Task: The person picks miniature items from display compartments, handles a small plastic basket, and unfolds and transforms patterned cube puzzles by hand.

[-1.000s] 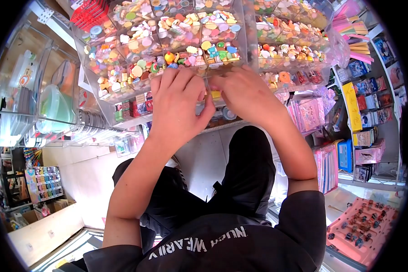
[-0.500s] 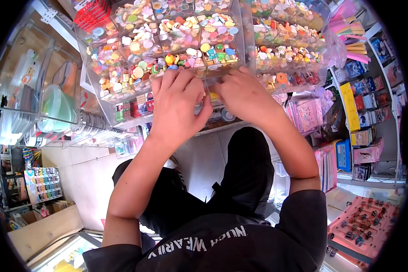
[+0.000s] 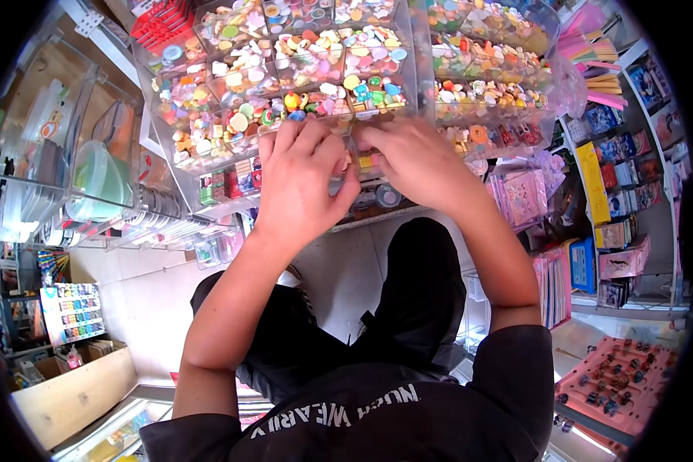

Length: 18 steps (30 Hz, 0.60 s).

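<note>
A clear divided display case point(image 3: 417, 69) full of small colourful charms point(image 3: 308, 46) stands before me. My left hand point(image 3: 304, 169) is at its front edge, fingers curled and thumb bent toward the index finger. Something tiny may sit between those fingertips, but I cannot make it out. Just to the right, my right hand point(image 3: 423, 162) is at the same front edge, its fingertips pointing left toward the gap between the hands. Its fingers are partly blurred. A small yellow piece point(image 3: 367, 162) shows below them in the lower row.
A red basket point(image 3: 162, 23) is at the back left, beyond clear shelving with a green rounded item point(image 3: 100, 181). Pink packets point(image 3: 520, 196) hang on the right beside a rack of small packs point(image 3: 620, 192). A pink tray point(image 3: 616, 381) holds small dark pieces.
My right hand has shifted slightly, its fingers now blurred and its thumb showing lower. The left hand keeps nearly the same curled pose.
</note>
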Each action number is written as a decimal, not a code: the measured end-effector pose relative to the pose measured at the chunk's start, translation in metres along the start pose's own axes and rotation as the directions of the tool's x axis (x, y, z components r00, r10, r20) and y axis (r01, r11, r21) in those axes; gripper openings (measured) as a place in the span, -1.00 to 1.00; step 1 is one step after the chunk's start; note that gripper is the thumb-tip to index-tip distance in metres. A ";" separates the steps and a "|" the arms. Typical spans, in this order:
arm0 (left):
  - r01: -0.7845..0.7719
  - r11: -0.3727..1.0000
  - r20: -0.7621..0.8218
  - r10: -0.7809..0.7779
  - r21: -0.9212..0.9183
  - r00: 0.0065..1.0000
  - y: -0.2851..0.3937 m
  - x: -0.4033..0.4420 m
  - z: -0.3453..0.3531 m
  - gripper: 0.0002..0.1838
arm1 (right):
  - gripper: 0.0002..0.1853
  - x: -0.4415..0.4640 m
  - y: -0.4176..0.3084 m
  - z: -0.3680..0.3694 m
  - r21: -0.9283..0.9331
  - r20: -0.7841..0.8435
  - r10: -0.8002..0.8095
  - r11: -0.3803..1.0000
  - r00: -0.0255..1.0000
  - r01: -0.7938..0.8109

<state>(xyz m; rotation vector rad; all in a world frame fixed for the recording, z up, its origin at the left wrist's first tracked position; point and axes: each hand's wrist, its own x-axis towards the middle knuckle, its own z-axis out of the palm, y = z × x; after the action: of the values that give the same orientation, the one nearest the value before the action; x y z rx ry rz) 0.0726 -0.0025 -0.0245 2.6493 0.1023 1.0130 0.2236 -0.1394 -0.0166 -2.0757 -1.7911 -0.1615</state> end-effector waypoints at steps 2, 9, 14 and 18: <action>0.009 1.000 0.011 -0.009 0.006 1.000 0.000 -0.001 0.000 -0.76 | -0.84 -0.002 0.000 0.003 -0.037 0.018 -0.009 0.999 1.000 0.010; -0.006 1.000 0.045 0.005 0.024 0.999 0.002 -0.002 0.000 -0.80 | -0.68 -0.007 -0.008 0.000 -0.072 0.158 0.069 0.996 0.985 -0.059; 0.000 1.000 0.046 -0.001 0.009 0.999 0.002 -0.002 0.000 -0.81 | -0.72 -0.010 -0.006 0.008 -0.083 0.039 0.051 0.995 0.998 -0.048; 0.013 1.000 0.074 -0.014 0.015 0.997 0.003 -0.003 -0.001 -0.81 | -0.72 -0.011 -0.006 0.005 -0.077 0.026 0.013 0.997 1.000 -0.011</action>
<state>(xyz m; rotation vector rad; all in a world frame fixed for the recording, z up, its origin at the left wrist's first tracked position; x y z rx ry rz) 0.0695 -0.0056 -0.0245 2.6919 0.1110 0.9124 0.2149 -0.1475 -0.0234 -2.1509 -1.8140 -0.2043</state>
